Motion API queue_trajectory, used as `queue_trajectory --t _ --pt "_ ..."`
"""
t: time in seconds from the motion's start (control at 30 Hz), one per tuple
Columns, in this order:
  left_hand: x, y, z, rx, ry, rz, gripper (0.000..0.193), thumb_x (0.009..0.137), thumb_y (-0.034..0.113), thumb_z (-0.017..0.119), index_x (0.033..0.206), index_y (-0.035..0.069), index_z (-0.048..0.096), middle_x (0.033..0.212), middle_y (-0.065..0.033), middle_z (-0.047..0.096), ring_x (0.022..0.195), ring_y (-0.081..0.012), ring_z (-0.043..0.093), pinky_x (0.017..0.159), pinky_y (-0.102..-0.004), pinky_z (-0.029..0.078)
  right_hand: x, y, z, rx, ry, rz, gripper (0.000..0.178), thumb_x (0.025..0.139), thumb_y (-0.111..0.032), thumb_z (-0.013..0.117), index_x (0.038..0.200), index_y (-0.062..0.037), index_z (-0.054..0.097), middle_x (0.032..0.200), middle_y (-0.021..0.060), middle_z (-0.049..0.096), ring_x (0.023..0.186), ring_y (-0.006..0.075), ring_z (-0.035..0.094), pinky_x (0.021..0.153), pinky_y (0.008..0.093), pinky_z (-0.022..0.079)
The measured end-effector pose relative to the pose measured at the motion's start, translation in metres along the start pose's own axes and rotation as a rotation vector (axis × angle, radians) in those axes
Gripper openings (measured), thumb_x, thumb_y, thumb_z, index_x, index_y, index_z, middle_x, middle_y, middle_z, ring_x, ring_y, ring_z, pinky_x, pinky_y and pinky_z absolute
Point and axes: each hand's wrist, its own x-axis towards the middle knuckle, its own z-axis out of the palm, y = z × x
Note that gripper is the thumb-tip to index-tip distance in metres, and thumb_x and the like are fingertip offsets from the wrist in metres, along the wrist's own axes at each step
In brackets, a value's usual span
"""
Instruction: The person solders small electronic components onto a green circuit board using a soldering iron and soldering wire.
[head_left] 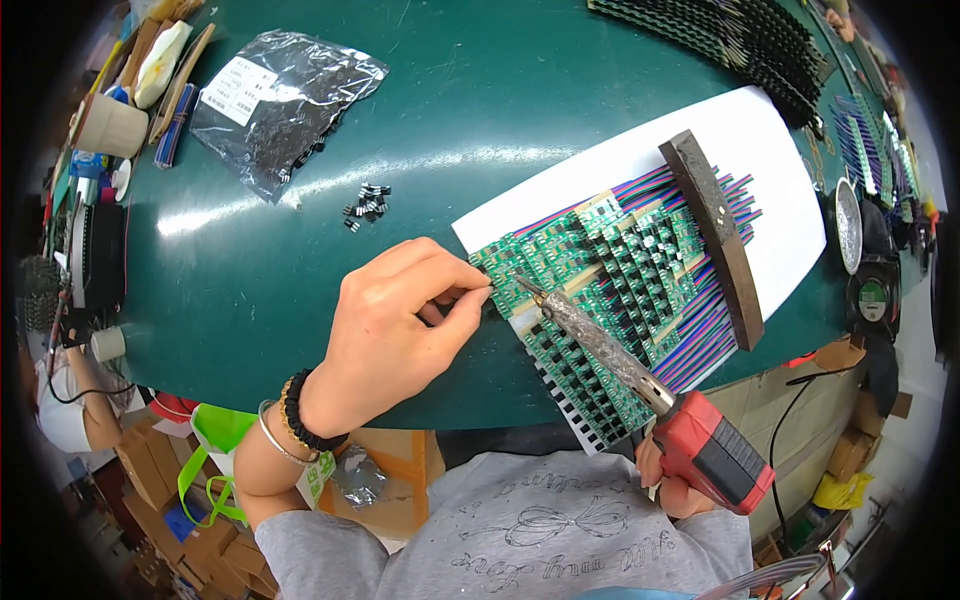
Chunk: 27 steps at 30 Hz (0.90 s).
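My left hand (395, 320) is closed in a pinch at the left edge of the green circuit boards (545, 255); whatever lies between its fingertips is too small to make out. In my right hand (675, 495) is a red-handled soldering iron (715, 450). Its metal barrel slants up and left over the boards, the tip close to my left fingertips. Rows of boards carry small black parts, with coloured wires (700, 325) running out to the right. Across the wires lies a dark bar (715, 240). White paper (785, 190) sits beneath.
Left of the boards is a small heap of black components (368, 204), with a clear plastic bag (285, 105) of them behind. A stack of black strips (745, 45) lies at the far right. A metal dish (847, 225) stands at the right edge, a beige cup (108, 125) far left.
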Motion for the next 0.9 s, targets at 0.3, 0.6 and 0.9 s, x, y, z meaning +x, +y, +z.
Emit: queue_trajectory --t 0.3,0.6,0.9 --pt "0.0 0.002 -0.001 -0.003 0.006 -0.011 0.01 0.075 -0.008 0.072 0.083 -0.003 0.07 0.076 -0.0083 0.066 0.061 -0.0126 0.063 0.052 -0.0227 0.051 -0.011 -0.004 -0.01 -0.231 -0.088 0.148 0.075 0.059 -0.06 0.088 0.095 -0.0013 0.059 0.063 -0.0025 0.063 0.052 0.0067 0.057 0.05 0.0219 0.041" --pt "0.0 0.0 -0.003 0.008 -0.006 0.01 0.009 0.075 -0.007 0.072 0.082 -0.002 0.07 0.076 -0.0083 0.066 0.061 -0.0127 0.063 0.052 -0.0228 0.05 0.015 -0.028 -0.004 -0.106 -0.092 0.328 0.051 0.066 -0.046 0.088 0.077 -0.0044 0.062 0.062 -0.0005 0.063 0.053 0.0094 0.06 0.05 0.0244 0.044" --pt "0.006 0.007 0.002 0.008 -0.013 0.011 0.006 0.077 -0.003 0.071 0.082 0.0 0.069 0.073 -0.0063 0.062 0.057 -0.015 0.061 0.05 -0.0254 0.05 -0.003 0.004 -0.009 0.004 -0.048 0.01 0.006 0.062 -0.008 0.067 0.064 -0.0084 0.061 0.063 0.0018 0.063 0.053 0.017 0.061 0.052 0.0255 0.046"
